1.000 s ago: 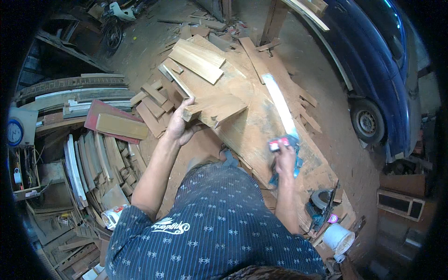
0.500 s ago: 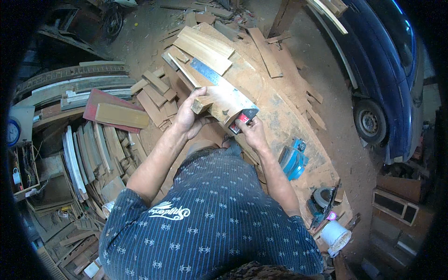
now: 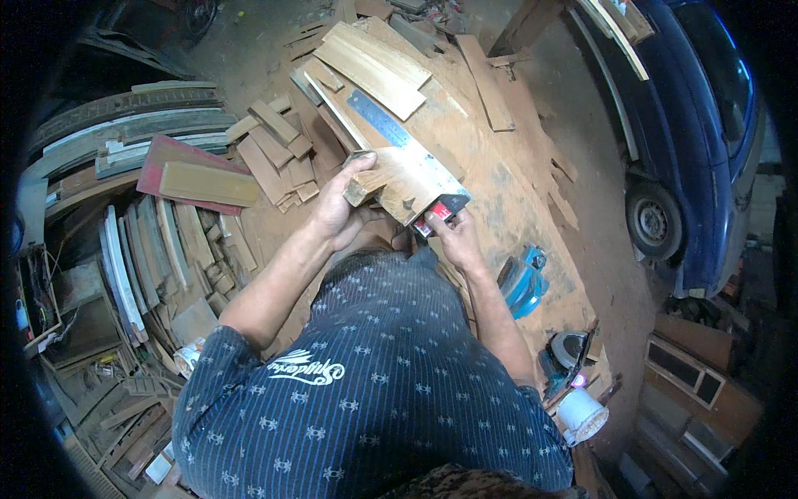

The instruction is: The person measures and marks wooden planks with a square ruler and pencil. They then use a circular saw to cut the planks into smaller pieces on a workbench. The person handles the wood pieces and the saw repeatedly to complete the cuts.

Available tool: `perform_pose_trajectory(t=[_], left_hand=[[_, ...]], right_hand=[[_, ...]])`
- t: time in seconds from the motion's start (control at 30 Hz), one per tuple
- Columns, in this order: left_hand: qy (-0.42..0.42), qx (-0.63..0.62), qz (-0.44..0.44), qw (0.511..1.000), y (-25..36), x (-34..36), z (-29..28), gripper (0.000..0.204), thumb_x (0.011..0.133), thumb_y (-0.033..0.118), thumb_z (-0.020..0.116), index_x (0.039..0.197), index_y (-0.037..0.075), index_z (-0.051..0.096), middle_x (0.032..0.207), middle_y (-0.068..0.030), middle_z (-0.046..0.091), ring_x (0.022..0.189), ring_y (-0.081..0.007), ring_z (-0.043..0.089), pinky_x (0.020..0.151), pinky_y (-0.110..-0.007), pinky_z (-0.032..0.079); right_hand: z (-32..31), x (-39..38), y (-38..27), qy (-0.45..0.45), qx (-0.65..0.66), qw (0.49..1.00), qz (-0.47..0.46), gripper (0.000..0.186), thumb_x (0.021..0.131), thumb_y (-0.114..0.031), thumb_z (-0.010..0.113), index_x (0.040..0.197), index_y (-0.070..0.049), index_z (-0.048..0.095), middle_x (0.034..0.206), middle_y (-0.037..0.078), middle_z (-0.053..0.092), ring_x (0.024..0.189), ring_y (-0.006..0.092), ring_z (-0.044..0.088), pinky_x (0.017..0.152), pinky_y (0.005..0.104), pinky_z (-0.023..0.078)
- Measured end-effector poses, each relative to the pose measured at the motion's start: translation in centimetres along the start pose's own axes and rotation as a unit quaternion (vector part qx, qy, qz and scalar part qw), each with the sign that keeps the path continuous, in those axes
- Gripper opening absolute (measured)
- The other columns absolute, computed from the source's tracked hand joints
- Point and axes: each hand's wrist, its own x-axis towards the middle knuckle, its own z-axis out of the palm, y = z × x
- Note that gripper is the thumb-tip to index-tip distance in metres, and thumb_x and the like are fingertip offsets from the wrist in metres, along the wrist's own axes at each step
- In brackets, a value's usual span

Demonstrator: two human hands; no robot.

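Note:
My left hand (image 3: 342, 202) is closed around the near end of a wooden piece (image 3: 397, 173). That end shows a gap between two blocky parts. In my right hand (image 3: 456, 238) is the red and black handle (image 3: 435, 216) of what looks like a try square, gripped between thumb and fingers. Its long metal blade (image 3: 378, 119) runs away from me along the right side of the wood, reflecting blue at the far part. The handle sits against or very near the wood's end; contact cannot be made out. Some fingers of both hands are hidden beneath.
A sawdust-covered workbench (image 3: 507, 208) holds pale boards (image 3: 374, 68), a blue power tool (image 3: 524, 281), a circular saw (image 3: 568, 353) and a white bucket (image 3: 582, 414). Stacked lumber (image 3: 125, 266) lies left. A blue car (image 3: 690, 150) stands right, with a post (image 3: 525, 27) beyond the bench.
The view has shifted slightly. The square's handle and my right hand sit a little farther right, tilted slightly differently. Both hands keep their hold on the wood and square.

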Motion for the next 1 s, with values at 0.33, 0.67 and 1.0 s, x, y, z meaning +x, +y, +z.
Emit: perform_pose_trajectory(t=[0.33, 0.67, 1.0], left_hand=[[-0.027, -0.025, -0.012, 0.999, 2.5, 1.7, -0.8, 0.045, 0.097, 0.033, 0.064, 0.130, 0.004, 0.056, 0.124, -0.0095, 0.063, 0.118, -0.0215, 0.061, 0.106, -0.041, 0.047], [-0.201, 0.568, 0.059, 0.796, 0.3, -0.3, 2.6, 0.095, 0.088, 0.031, 0.077, 0.153, -0.015, 0.025, 0.139, -0.0278, 0.057, 0.128, -0.0271, 0.056, 0.112, -0.035, 0.040], [-0.227, 0.406, -0.084, 0.881, 2.8, 0.7, 4.4, 0.080, 0.090, 0.020, 0.076, 0.152, -0.010, 0.034, 0.137, -0.0220, 0.060, 0.125, -0.0226, 0.058, 0.105, -0.035, 0.046]], right_hand=[[0.6, 1.2, -0.3, 0.039, -0.022, 0.999, -0.013, 0.025, 0.096, -0.008, 0.069, 0.118, 0.002, 0.062, 0.104, 0.010, 0.071, 0.091, 0.0175, 0.070, 0.078, 0.0329, 0.058], [-5.6, -0.4, -3.6, 0.087, -0.080, 0.993, 0.000, 0.028, 0.094, -0.017, 0.074, 0.116, -0.002, 0.064, 0.101, 0.008, 0.071, 0.093, 0.0172, 0.068, 0.082, 0.0345, 0.057], [-2.6, 1.2, -4.9, -0.067, -0.140, 0.988, 0.022, 0.033, 0.095, -0.011, 0.070, 0.125, 0.001, 0.062, 0.111, 0.008, 0.071, 0.100, 0.0156, 0.067, 0.090, 0.0330, 0.055]])
